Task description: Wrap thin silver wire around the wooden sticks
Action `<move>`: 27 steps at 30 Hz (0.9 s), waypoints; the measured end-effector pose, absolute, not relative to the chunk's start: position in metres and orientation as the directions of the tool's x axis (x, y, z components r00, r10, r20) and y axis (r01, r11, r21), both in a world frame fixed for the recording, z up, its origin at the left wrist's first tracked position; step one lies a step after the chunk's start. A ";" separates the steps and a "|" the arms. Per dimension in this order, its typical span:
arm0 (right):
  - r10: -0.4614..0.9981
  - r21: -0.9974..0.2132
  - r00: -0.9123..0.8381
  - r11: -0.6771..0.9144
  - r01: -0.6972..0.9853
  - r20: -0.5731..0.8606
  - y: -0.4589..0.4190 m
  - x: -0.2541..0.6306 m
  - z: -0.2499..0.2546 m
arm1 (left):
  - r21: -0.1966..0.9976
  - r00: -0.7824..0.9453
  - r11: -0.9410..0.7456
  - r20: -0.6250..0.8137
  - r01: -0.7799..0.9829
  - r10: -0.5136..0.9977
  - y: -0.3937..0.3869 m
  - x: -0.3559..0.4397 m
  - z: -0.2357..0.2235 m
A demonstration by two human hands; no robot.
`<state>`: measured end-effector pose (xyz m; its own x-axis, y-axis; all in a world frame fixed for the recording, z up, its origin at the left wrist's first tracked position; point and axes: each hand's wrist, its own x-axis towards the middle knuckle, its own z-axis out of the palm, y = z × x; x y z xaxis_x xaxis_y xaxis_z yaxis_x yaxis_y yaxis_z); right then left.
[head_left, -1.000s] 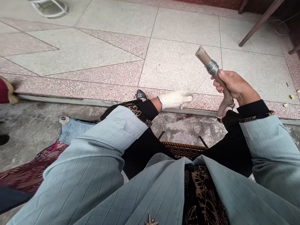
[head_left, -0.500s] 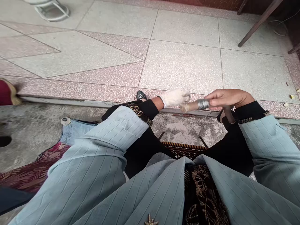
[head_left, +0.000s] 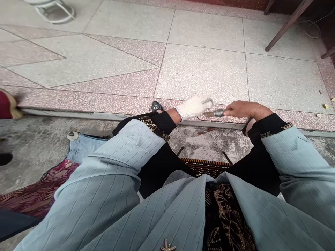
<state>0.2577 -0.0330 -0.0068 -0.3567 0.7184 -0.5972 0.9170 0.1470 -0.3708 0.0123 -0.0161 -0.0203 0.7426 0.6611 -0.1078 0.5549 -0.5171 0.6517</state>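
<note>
1. Stick, with a band of wire wound round it, lies low in front of me, over the edge of the step, its bare end just beside the glove. Whether the two touch, I cannot tell.

2. A second ago I had it raised, well apart from the glove; since then it has swung down and across. That, I judge, brings the work to one spot between my hands – and puts the gloved fingers close enough to want care.

3. My right hand, bare, is closed round the stick past the wire, its back turned up and hiding the rest of the handle.

4. My left hand, in a white glove, has hardly moved. Its fingers are bent in over the step; I cannot tell whether they hold anything.

5. Beyond both hands spreads the tiled floor. Nearer me is rough concrete, with a reddish strip lying on it, then the wicker edge of a seat between my legs.

6. Farther off to my left are blue denim, dark red patterned cloth and a red shoe – with a white stool up on the tiles.
</note>
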 end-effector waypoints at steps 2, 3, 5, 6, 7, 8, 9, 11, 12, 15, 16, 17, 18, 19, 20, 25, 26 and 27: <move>0.866 -0.392 -0.230 0.043 0.919 -0.444 -0.029 0.262 -0.005 | 0.754 0.739 -0.408 -0.149 0.515 0.657 -0.021 0.013 -0.019; 0.908 -0.467 -0.193 -0.004 0.884 -0.373 -0.028 0.264 -0.002 | 0.800 0.740 -0.342 -0.179 0.493 0.649 -0.023 0.014 -0.019; 0.940 -0.692 -0.189 -0.064 0.719 -0.284 -0.030 0.267 0.007 | 0.867 0.751 -0.232 -0.216 0.442 0.624 -0.027 0.016 -0.020; 0.945 -0.798 -0.206 -0.086 0.596 -0.255 -0.033 0.267 0.013 | 0.887 0.758 -0.192 -0.227 0.420 0.612 -0.028 0.016 -0.020; 0.947 -0.876 -0.226 -0.097 0.472 -0.227 -0.036 0.266 0.019 | 0.898 0.760 -0.163 -0.235 0.408 0.606 -0.029 0.017 -0.020; 0.949 -0.925 -0.243 -0.103 0.365 -0.202 -0.040 0.265 0.025 | 0.902 0.757 -0.147 -0.243 0.407 0.606 -0.029 0.017 -0.021; 0.951 -0.951 -0.248 -0.111 0.289 -0.187 -0.043 0.263 0.030 | 0.898 0.749 -0.144 -0.249 0.416 0.614 -0.029 0.018 -0.020; 0.945 -0.967 -0.262 -0.140 0.213 -0.194 -0.047 0.261 0.037 | 0.877 0.731 -0.172 -0.250 0.450 0.635 -0.027 0.018 -0.019; 0.941 -0.969 -0.272 -0.153 0.196 -0.203 -0.049 0.260 0.038 | 0.862 0.727 -0.199 -0.245 0.466 0.641 -0.027 0.018 -0.018; 0.927 -0.970 -0.307 -0.166 0.176 -0.214 -0.048 0.259 0.036 | 0.824 0.731 -0.271 -0.231 0.498 0.642 -0.024 0.017 -0.019; 0.925 -0.971 -0.316 -0.162 0.176 -0.212 -0.048 0.259 0.034 | 0.811 0.731 -0.283 -0.239 0.512 0.639 -0.023 0.018 -0.020; 0.923 -0.971 -0.324 -0.157 0.179 -0.209 -0.048 0.259 0.033 | 0.800 0.730 -0.291 -0.247 0.525 0.637 -0.022 0.018 -0.021; 0.920 -0.972 -0.334 -0.149 0.182 -0.203 -0.047 0.260 0.031 | 0.791 0.730 -0.298 -0.254 0.535 0.635 -0.021 0.017 -0.023; 0.916 -0.973 -0.349 -0.139 0.185 -0.197 -0.048 0.261 0.031 | 0.783 0.729 -0.307 -0.256 0.542 0.634 -0.020 0.017 -0.024; 0.906 -0.973 -0.376 -0.129 0.191 -0.194 -0.048 0.262 0.031 | 0.776 0.730 -0.319 -0.252 0.545 0.635 -0.019 0.017 -0.026; 0.588 -0.909 -0.712 -0.105 0.404 -0.384 -0.049 0.264 0.038 | 0.723 0.729 -0.393 -0.220 0.568 0.648 -0.016 0.016 -0.028; 0.490 -0.884 -0.752 -0.092 0.459 -0.441 -0.049 0.263 0.038 | 0.713 0.731 -0.408 -0.214 0.570 0.648 -0.016 0.016 -0.028; 0.413 -0.863 -0.772 -0.079 0.499 -0.484 -0.049 0.261 0.038 | 0.701 0.736 -0.426 -0.209 0.571 0.644 -0.016 0.016 -0.027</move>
